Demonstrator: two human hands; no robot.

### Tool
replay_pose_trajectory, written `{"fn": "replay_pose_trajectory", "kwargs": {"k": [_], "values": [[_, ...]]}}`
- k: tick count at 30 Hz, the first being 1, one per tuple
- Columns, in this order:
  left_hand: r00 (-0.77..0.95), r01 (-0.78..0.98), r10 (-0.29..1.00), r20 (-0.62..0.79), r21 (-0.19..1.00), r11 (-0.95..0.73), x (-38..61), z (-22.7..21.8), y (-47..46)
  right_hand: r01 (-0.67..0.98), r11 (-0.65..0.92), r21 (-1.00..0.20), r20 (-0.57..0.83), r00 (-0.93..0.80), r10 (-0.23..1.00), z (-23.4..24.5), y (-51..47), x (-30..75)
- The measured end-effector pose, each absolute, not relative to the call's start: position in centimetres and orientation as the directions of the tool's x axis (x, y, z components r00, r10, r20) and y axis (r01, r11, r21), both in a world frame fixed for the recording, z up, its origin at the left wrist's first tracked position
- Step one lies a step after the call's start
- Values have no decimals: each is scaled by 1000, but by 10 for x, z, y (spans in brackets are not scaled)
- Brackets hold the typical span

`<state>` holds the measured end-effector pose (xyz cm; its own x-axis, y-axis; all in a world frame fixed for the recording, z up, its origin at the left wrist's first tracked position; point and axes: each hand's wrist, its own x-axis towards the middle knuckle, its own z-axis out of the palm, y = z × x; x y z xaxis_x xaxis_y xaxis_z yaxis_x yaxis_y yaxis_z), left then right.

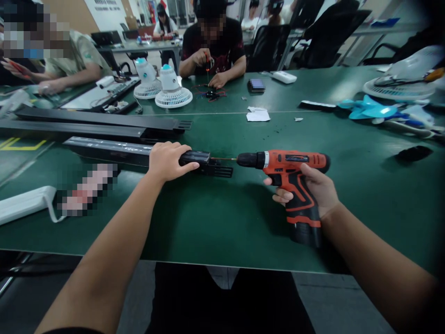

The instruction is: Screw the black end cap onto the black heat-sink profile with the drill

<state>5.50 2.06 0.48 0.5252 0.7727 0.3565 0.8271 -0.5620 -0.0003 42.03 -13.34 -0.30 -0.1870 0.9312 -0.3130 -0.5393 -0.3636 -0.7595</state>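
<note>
My right hand [318, 188] is wrapped round the handle of an orange and black cordless drill [290, 161], with a finger near its trigger. A long thin bit [227, 159] points left from the chuck and meets the end of a long black bar-shaped housing [114, 149]. Over that housing, near its right end, my left hand [170, 161] lies gripping it, thumb pointing right. Slotted black prongs [220, 171] stick out from the housing's end, just below the bit. Whether the tip sits in a screw is too small to tell.
More black housings [86, 125] lie just behind. Small white fans [173, 88] stand farther back, and blue fan blades [371, 109] lie right. A white power strip [26, 204] rests front left on the green table [215, 222]. Across it, a person [213, 44] holds a screwdriver.
</note>
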Motion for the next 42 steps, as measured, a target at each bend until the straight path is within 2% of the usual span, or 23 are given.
{"fn": "replay_pose_trajectory", "kwargs": {"k": [5, 10, 14, 21, 26, 31, 38, 42], "values": [[539, 822, 762, 358, -28, -569, 55, 8, 12, -540, -372, -755, -299, -221, 928, -9, -135, 421], [468, 852, 802, 370, 51, -521, 62, 7, -5, -554, -403, -728, -320, -246, 915, -5, -141, 417], [508, 819, 775, 377, 69, -570, 71, 3, -10, -601, -418, -682, -336, -250, 908, -4, -147, 412], [552, 804, 736, 392, -17, -594, 81, 0, -1, -636, -416, -650, -348, -236, 907, -6, -148, 410], [572, 800, 731, 373, -55, -598, 80, 1, 2, -614, -410, -674, -322, -255, 912, -5, -147, 410], [574, 804, 733, 365, -81, -589, 79, 3, 3, -596, -439, -672, -364, -250, 897, -5, -145, 412], [560, 816, 741, 371, -96, -570, 80, 4, 3, -548, -380, -745, -339, -179, 924, -5, -140, 413], [557, 817, 746, 365, -79, -571, 80, 4, 3, -639, -392, -662, -395, -146, 907, 2, -140, 408]]}}
